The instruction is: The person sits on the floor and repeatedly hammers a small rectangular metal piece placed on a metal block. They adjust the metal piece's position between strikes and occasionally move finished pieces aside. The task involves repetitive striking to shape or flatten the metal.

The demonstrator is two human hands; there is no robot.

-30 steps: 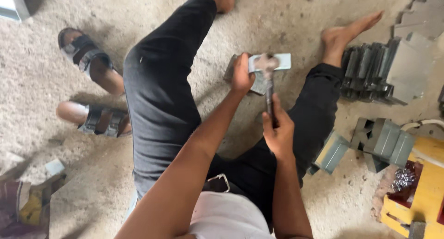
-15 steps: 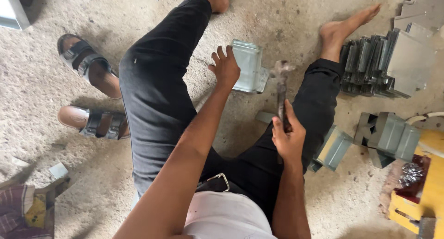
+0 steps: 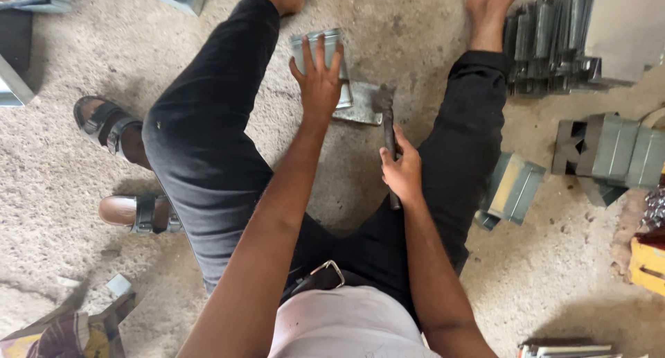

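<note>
Hammer upright, head away, right hand gripping, left hand flat on bracket.

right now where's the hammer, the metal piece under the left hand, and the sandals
hammer [image 3: 383, 98], head view, on its metal head
metal piece [image 3: 315, 40], head view, on the ribbed far end
sandals [image 3: 142, 213], head view, on the nearer sandal's strap

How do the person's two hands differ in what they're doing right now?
The left hand lies open, fingers spread flat on the metal piece; the right hand is closed around the hammer handle. The left reaches farther forward; the right stays nearer the body. Both are bare.
</note>
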